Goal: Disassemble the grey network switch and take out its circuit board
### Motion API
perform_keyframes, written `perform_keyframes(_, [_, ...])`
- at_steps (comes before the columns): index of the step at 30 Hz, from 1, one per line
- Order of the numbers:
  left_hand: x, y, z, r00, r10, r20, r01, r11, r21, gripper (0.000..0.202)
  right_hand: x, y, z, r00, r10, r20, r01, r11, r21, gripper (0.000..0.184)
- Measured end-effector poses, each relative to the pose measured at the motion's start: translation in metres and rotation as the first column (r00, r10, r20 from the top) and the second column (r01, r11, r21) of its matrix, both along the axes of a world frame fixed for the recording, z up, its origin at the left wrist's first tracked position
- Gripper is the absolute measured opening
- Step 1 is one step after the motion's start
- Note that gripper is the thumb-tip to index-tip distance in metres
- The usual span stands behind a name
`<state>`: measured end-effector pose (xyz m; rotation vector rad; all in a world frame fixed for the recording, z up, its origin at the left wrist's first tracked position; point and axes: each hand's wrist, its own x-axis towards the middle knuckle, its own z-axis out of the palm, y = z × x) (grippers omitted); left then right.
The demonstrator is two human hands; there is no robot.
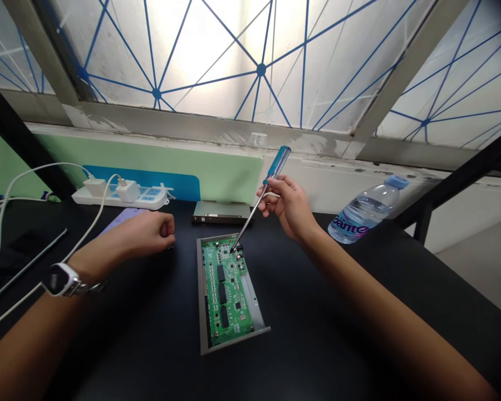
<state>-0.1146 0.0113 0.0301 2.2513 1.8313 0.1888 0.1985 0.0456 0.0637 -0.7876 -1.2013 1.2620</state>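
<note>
A screwdriver (255, 207) with a blue, clear-ended handle slants down from my right hand (290, 203), whose fingers close around it where handle meets shaft. Its tip reaches the upper part of a green circuit board (229, 292); whether it sits on a screw is too small to see. The board lies in an open grey metal case (256, 306) on the black table. Left of the case, my left hand (148, 234) is closed just above the tabletop, fingers curled inward. Tiny glints show under its fingertips, but what it holds, if anything, I cannot make out.
Behind the case lies a flat metal cover (222, 211). A power strip (146, 196) with plugged-in chargers and white cables is at back left, near a purple phone (123, 218). A water bottle (365, 211) leans at the right by the wall.
</note>
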Motion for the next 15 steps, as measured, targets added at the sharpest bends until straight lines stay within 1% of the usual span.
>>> perform_keyframes(3, [-0.0134, 0.0021, -0.0051, 0.996, 0.069, 0.054, -0.06, 0.985, -0.16, 0.017, -0.0015, -0.0007, -0.0016, 1.0, 0.016, 0.005, -0.016, 1.0, -0.017, 0.022])
perform_keyframes(5, [-0.015, 0.0025, -0.0075, 0.995, 0.077, 0.063, -0.062, 0.974, -0.217, 0.02, -0.0019, -0.001, -0.0022, 1.0, 0.019, 0.012, -0.019, 1.0, -0.021, 0.021])
perform_keyframes(10, [-0.0136, 0.004, -0.0105, 0.998, 0.056, 0.013, -0.051, 0.968, -0.247, 0.021, -0.002, -0.0014, -0.0024, 1.0, 0.016, 0.023, -0.015, 0.999, -0.034, 0.021])
perform_keyframes(15, [-0.0142, 0.005, -0.0105, 0.999, 0.043, 0.026, -0.035, 0.963, -0.267, 0.019, -0.002, -0.0009, -0.0025, 0.999, 0.016, 0.032, -0.015, 0.999, -0.034, 0.023])
